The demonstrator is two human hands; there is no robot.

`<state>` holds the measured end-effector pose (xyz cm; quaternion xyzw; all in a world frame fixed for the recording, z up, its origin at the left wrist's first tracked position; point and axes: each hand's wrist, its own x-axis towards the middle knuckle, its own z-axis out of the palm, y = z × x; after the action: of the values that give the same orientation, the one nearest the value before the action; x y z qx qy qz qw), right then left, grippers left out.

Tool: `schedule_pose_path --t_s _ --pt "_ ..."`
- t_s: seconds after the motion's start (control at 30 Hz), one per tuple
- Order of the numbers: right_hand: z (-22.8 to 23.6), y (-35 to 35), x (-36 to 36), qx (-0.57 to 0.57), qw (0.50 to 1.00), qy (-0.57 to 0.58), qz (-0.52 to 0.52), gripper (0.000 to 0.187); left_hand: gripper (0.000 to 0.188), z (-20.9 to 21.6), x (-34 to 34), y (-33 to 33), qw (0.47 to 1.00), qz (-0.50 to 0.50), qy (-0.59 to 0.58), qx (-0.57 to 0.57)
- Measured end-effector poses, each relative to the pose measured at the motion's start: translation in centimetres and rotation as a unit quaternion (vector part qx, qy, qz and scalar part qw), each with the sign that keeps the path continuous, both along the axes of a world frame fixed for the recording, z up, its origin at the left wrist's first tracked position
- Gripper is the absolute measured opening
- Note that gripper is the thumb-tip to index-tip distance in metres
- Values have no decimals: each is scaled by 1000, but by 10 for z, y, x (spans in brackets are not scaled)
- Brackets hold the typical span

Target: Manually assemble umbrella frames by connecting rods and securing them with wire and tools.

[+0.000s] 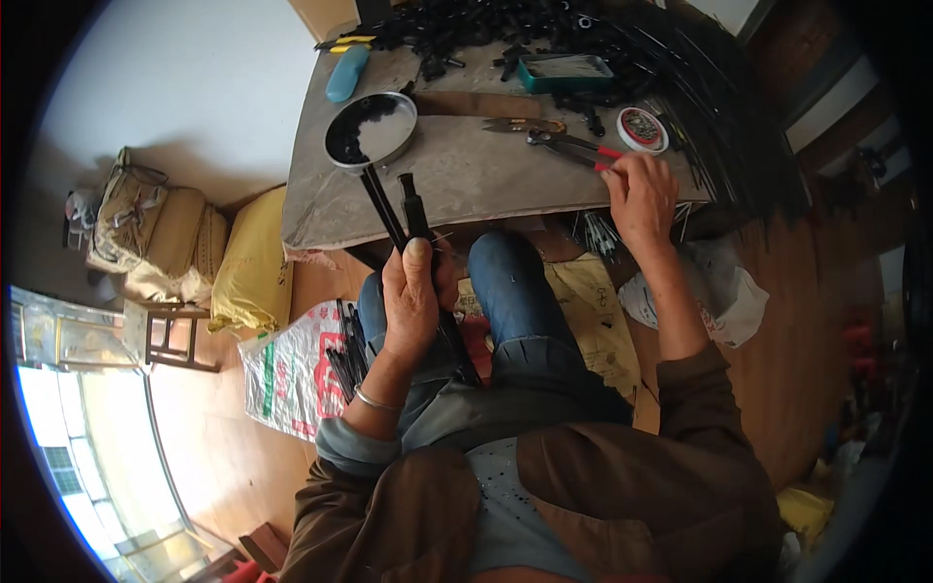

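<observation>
My left hand (413, 296) is closed around several slim black rods (384, 206) and a thicker black tubular piece (413, 204), held upright over my lap; their lower ends run down between my thighs. On the table's right side, the fingers of my right hand (641, 199) close on the red handles of a pair of pincers (564, 144), whose dark jaws point left. Just beyond the pincers lie snips (525, 125) with a brownish-yellow handle. A round white tin (642, 130) with small metal bits stands beside my right hand. The left fingertips are partly hidden.
A metal bowl (413, 126) holding small black pieces sits on the grey-covered table (457, 185). Behind are a teal box (530, 83) of thin pins, a blue case (347, 74), yellow-handled pliers (348, 41) and heaped black parts (466, 29). Long black rods (729, 126) spread over the right edge.
</observation>
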<state>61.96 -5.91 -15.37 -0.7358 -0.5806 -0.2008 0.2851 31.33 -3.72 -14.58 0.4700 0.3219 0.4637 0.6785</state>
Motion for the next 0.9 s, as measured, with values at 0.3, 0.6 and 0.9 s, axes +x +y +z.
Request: schedule_pose_path --t_s 0.3,0.6,0.9 --pt "-3 33 17 -53 987 -125 87 24 35 4 0 2 999 47 -2 20" --pt "54 -45 -66 -259 627 660 323 11 44 3 -6 0 998 51 38 28" --pt "59 -82 -121 -401 234 828 314 16 49 11 -4 -5 997 41 56 25"
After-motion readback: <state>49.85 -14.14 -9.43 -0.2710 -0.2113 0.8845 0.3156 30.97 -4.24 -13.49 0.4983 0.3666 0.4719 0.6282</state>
